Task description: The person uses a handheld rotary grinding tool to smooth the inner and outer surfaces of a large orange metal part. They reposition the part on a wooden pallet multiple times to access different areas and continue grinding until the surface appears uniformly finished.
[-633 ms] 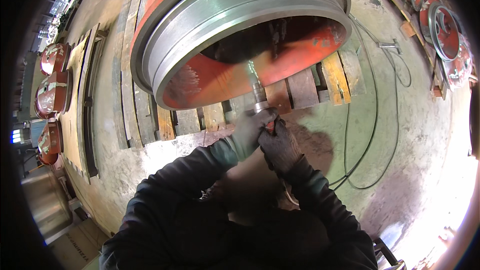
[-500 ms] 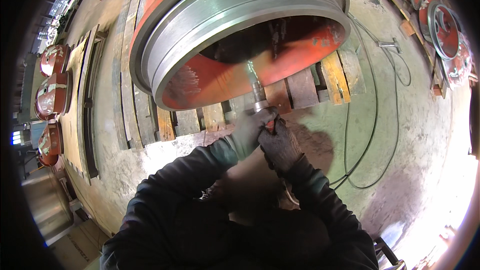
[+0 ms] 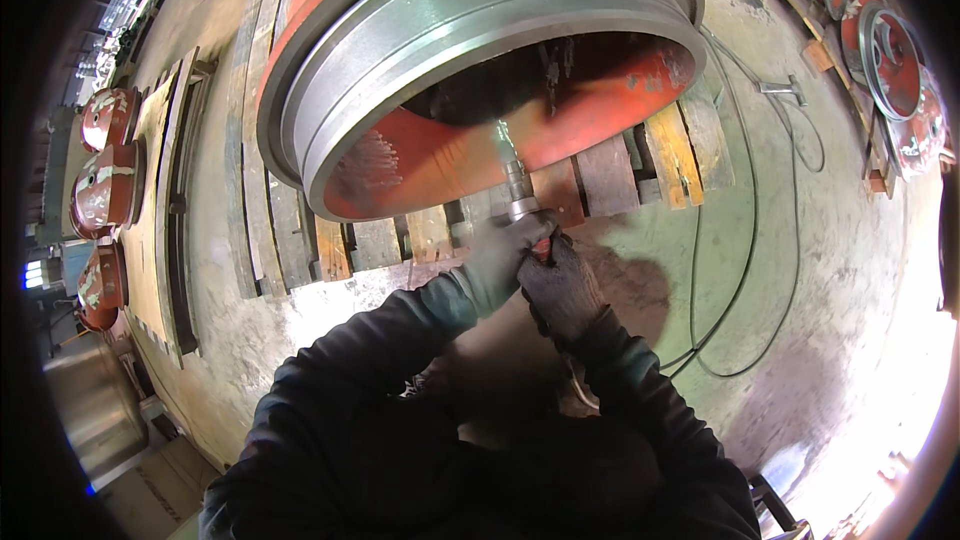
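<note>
Nearest, two dark sleeves [image 3: 345, 370] stretch up toward the large red casting [image 3: 470, 15], the one with a broad bare-metal rim. Just short of that casting's lower edge, the left hand [image 3: 497, 258], gloved and a little blurred, is closed around the neck of a slim power tool [image 3: 521, 202]. The right hand [image 3: 562, 290], in a dark glove, is wrapped around the tool's body behind it, where a bit of red shows. The tool points away from the person, its tip inside the casting's opening; whether it touches the red inner wall, I can't tell. Beneath the casting lies a slatted wooden pallet [image 3: 605, 175]. To its right, dark hoses [image 3: 745, 250] loop over the floor near a T-shaped metal tool [image 3: 783, 91]. Farther out, smaller red housings sit left [image 3: 106, 187] and right [image 3: 888, 70] of the casting.
</note>
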`<state>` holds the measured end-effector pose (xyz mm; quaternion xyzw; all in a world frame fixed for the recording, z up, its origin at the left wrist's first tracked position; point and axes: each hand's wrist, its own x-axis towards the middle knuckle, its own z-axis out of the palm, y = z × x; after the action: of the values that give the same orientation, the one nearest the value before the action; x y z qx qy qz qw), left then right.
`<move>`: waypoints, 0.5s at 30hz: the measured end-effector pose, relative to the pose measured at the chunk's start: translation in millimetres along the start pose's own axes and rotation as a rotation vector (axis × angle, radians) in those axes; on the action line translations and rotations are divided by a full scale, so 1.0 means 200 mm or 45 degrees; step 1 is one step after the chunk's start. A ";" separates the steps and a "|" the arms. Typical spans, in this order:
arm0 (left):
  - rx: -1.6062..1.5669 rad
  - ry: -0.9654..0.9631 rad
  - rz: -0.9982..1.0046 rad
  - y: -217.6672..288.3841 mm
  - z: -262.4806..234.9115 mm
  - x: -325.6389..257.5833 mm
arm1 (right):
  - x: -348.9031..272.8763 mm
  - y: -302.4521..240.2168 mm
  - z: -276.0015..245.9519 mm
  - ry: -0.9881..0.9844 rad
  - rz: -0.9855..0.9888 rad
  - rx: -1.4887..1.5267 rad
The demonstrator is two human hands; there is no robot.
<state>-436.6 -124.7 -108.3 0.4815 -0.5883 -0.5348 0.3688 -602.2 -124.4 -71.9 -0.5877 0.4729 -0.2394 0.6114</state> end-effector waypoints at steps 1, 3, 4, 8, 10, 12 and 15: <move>-0.017 -0.015 -0.030 0.00 0.00 0.01 | 0.00 0.00 -0.01 -0.007 -0.112 -0.042; 0.066 -0.108 -0.228 0.01 -0.01 0.01 | 0.01 0.02 0.00 0.022 -0.113 0.005; 0.094 -0.132 -0.274 0.00 -0.02 0.01 | 0.01 0.02 0.00 0.032 -0.091 0.033; 0.127 -0.054 -0.039 -0.01 -0.04 0.02 | 0.02 0.05 0.02 0.062 -0.113 0.007; 0.142 -0.057 -0.049 -0.02 -0.03 0.03 | 0.03 0.06 0.02 0.082 -0.199 -0.043; 0.121 -0.063 -0.115 -0.03 -0.02 0.03 | 0.03 0.07 0.02 0.076 -0.198 -0.040; 0.062 0.025 0.039 -0.02 -0.01 0.03 | 0.03 0.07 0.01 0.019 -0.144 -0.012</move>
<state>-436.4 -131.5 -112.3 0.4865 -0.6048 -0.5099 0.3708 -601.3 -126.1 -87.4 -0.6146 0.4446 -0.2757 0.5904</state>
